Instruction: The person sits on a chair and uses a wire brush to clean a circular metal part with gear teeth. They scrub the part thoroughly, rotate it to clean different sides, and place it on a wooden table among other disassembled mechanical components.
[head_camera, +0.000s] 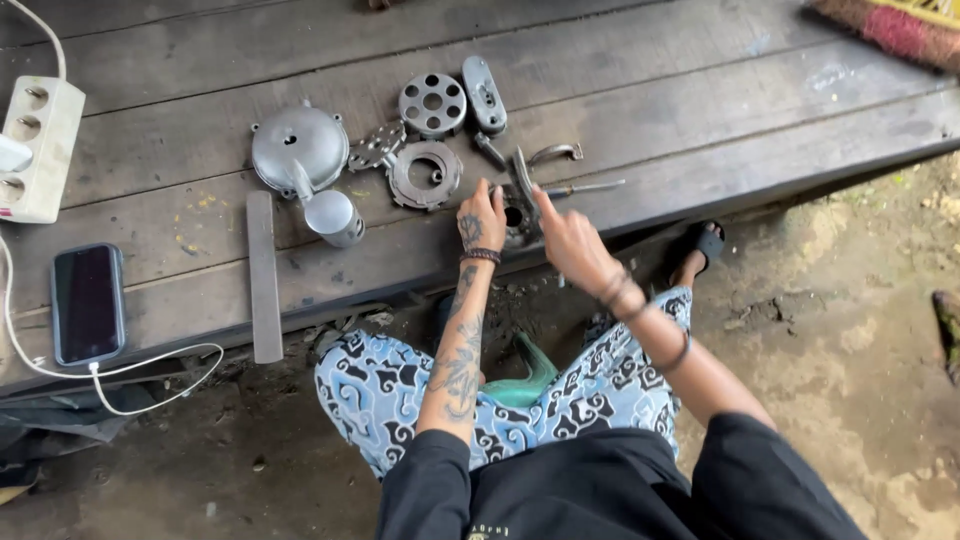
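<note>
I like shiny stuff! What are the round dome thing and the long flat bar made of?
The round dome cover looks like cast metal, perhaps aluminium: pale silver-grey with a dull sheen. The long flat bar seems to be steel or iron: flat grey, matte, straight-edged. Both lie on the weathered wooden platform.

Small round metal part (517, 219), dark grey, greasy, with a central hole; lies flat on the wooden planks near their front edge, directly between the fingers of both hands. Left fingertips (488, 192) touch its left rim; right fingers (543, 203) rest on its right side. A thin flat lever (522, 176) stands tilted just above it, beyond the fingertips.
</note>
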